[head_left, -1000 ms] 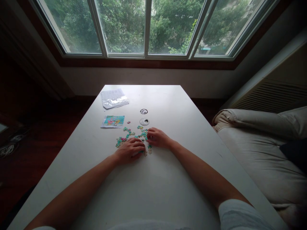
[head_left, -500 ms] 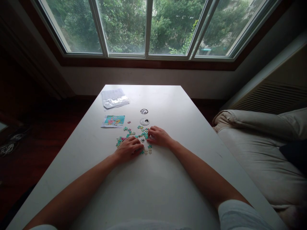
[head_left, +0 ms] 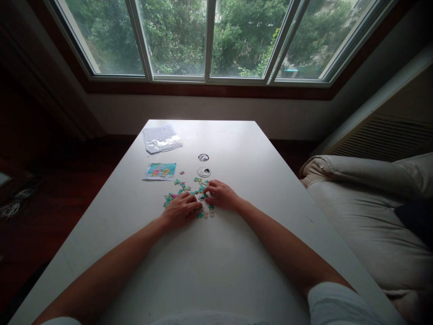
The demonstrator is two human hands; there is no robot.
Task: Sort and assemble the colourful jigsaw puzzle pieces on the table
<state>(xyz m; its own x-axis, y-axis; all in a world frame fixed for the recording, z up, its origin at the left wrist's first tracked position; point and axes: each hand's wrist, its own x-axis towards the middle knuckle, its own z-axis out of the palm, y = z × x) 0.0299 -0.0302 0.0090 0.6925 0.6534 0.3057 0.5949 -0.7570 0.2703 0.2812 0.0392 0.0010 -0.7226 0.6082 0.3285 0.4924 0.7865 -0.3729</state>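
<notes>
Several loose jigsaw puzzle pieces [head_left: 181,183], mostly green with some pink and pale ones, lie in a cluster on the white table. At the near left of the cluster, my left hand [head_left: 182,208] rests palm down, fingers stretched loosely over pieces and partly hiding them. My right hand [head_left: 221,195] is on the right side of the cluster, its fingers curled and its fingertips closed on a small puzzle piece [head_left: 202,197]. Just below the right fingers lie a green piece [head_left: 211,207] and pale pieces [head_left: 205,215].
A coloured picture sheet [head_left: 161,171] lies left of the pieces, with a clear plastic bag holding paper [head_left: 162,139] behind it. Two round black-and-white items [head_left: 203,157] lie beyond the cluster. A couch [head_left: 365,216] stands right of the table [head_left: 216,266].
My right hand has shifted slightly left, its fingertips coming onto a piece that lay apart from them. My left hand has barely moved.
</notes>
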